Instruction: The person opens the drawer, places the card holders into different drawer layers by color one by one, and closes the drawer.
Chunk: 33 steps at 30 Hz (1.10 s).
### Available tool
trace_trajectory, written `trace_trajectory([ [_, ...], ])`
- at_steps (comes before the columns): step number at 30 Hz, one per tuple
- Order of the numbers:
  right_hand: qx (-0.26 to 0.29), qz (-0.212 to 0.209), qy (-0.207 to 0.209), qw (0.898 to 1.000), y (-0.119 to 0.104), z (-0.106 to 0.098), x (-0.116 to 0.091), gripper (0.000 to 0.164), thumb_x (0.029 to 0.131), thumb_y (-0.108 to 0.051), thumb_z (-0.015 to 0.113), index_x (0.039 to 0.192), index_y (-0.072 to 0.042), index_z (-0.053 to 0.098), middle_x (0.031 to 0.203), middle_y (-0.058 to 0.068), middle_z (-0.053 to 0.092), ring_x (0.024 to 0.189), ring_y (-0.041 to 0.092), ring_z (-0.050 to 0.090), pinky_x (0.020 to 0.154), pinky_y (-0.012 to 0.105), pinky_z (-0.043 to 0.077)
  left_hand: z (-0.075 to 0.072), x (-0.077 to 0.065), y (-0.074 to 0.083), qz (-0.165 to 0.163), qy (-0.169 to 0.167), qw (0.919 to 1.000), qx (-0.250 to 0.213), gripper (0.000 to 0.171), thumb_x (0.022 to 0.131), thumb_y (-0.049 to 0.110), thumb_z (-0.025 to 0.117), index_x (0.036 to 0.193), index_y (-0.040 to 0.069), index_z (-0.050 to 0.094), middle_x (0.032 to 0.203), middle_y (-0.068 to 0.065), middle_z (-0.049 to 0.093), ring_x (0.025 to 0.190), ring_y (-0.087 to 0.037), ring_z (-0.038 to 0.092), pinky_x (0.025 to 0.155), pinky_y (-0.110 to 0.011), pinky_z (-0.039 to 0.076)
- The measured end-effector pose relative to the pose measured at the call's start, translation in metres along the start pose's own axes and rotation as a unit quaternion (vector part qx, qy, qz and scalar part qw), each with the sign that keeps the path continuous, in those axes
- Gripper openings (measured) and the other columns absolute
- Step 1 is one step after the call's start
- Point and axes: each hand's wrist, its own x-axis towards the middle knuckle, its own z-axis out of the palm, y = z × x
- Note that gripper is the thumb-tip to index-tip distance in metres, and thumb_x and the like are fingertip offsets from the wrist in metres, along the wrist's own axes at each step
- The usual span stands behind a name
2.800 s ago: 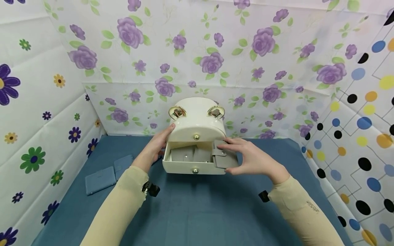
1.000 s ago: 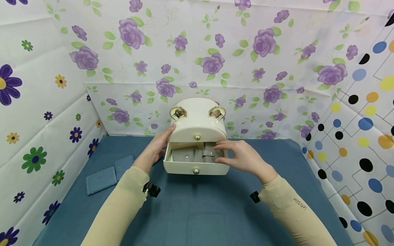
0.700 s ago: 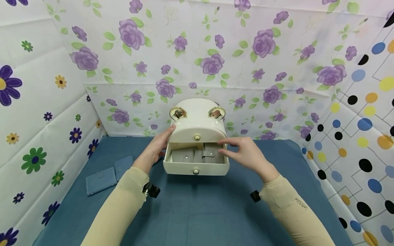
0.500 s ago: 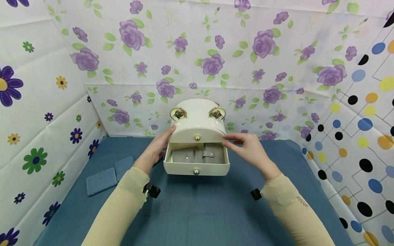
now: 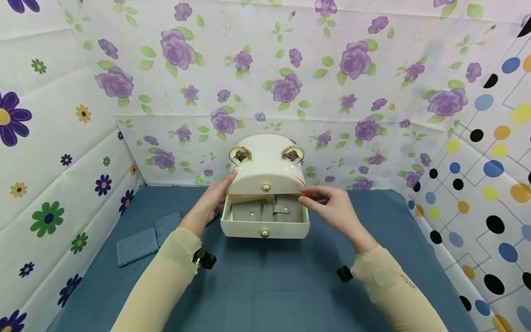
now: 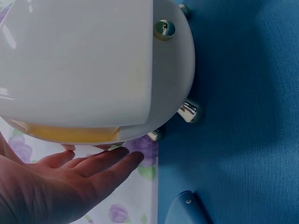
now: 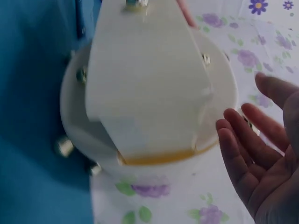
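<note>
A cream storage box (image 5: pixel 265 159) with gold ear-shaped rings stands against the back wall, its drawer (image 5: pixel 238 229) pulled out. Inside, a grey wallet (image 5: pixel 292 216) with a snap strap lies at the right, beside another grey wallet (image 5: pixel 244 210). The left hand (image 5: pixel 207 205) rests along the box's left side; in the left wrist view its fingers (image 6: pixel 110 161) are extended by the wall. At the drawer's right rim the right hand (image 5: pixel 338 212) has loosely bent fingers and holds nothing. The right wrist view shows its fingertips (image 7: pixel 225 133) close to the box; contact cannot be told.
Two blue wallets (image 5: pixel 137 246) lie on the blue cloth (image 5: pixel 265 286) to the left, partly behind the left forearm. Another dark blue piece (image 6: pixel 184 210) with a stud shows in the left wrist view. Flowered and dotted sheets enclose the table.
The right hand lowered the strapped grey wallet into the drawer's right part and let go. It then drew back to the right rim. The left hand stayed at the box's side.
</note>
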Motion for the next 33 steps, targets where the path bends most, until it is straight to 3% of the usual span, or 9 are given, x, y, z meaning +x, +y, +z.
trace_trajectory([
  [6,0.106,0.076,-0.008,0.991,-0.002,0.007,-0.01,0.045,0.102,-0.045,0.076,0.126,-0.007,0.078,0.106,0.01,0.078,0.084,0.03,0.071,0.072,0.037,0.061,-0.001,0.0,0.001,-0.001,0.004,1.0,-0.002,0.104,0.09,0.087,0.057,0.164,0.017,0.041,0.155,-0.017,0.054,0.141,-0.038,0.054,0.113,-0.062,0.041],
  [12,0.147,0.107,-0.07,0.981,-0.006,0.013,-0.022,0.045,0.106,-0.043,0.07,0.124,-0.003,0.077,0.098,0.017,0.075,0.068,0.027,0.062,0.063,0.04,0.059,-0.002,0.001,0.0,-0.001,0.0,1.0,-0.004,0.102,0.091,0.086,0.056,0.164,0.016,0.041,0.156,-0.018,0.054,0.142,-0.038,0.054,0.115,-0.062,0.04],
  [17,0.173,0.111,-0.128,0.97,-0.009,0.023,-0.034,0.041,0.11,-0.037,0.065,0.127,-0.003,0.077,0.103,0.023,0.074,0.072,0.029,0.066,0.067,0.04,0.061,-0.001,0.001,-0.001,-0.002,-0.001,1.0,-0.003,0.104,0.091,0.086,0.056,0.165,0.015,0.038,0.157,-0.019,0.052,0.143,-0.039,0.053,0.115,-0.063,0.04],
  [22,0.2,0.118,-0.18,0.956,-0.011,0.038,-0.042,0.04,0.111,-0.036,0.063,0.129,-0.003,0.076,0.108,0.02,0.076,0.082,0.03,0.072,0.076,0.046,0.064,-0.001,0.0,-0.001,0.0,0.0,1.0,-0.005,0.105,0.091,0.087,0.057,0.165,0.015,0.039,0.156,-0.019,0.053,0.142,-0.039,0.053,0.113,-0.063,0.042],
  [25,0.198,0.114,-0.209,0.951,-0.01,0.048,-0.044,0.039,0.111,-0.036,0.064,0.129,-0.004,0.076,0.111,0.016,0.077,0.092,0.03,0.074,0.081,0.043,0.063,0.0,0.0,-0.001,0.004,-0.001,1.0,-0.007,0.104,0.091,0.086,0.056,0.164,0.015,0.039,0.155,-0.019,0.054,0.141,-0.04,0.054,0.111,-0.062,0.043],
  [30,0.194,0.114,-0.239,0.945,-0.006,0.068,-0.046,0.037,0.111,-0.036,0.062,0.132,-0.009,0.076,0.118,0.014,0.076,0.107,0.033,0.073,0.089,0.039,0.061,0.0,0.0,-0.001,0.004,0.0,1.0,-0.008,0.101,0.093,0.084,0.056,0.164,0.014,0.041,0.155,-0.019,0.054,0.14,-0.039,0.055,0.109,-0.061,0.045],
  [33,0.215,0.131,-0.256,0.933,-0.004,0.08,-0.046,0.042,0.113,-0.038,0.059,0.137,-0.006,0.072,0.123,0.017,0.075,0.111,0.032,0.073,0.093,0.039,0.061,0.0,0.0,-0.001,0.003,0.003,1.0,-0.007,0.102,0.092,0.085,0.056,0.164,0.015,0.04,0.155,-0.019,0.054,0.14,-0.039,0.055,0.109,-0.061,0.045],
])
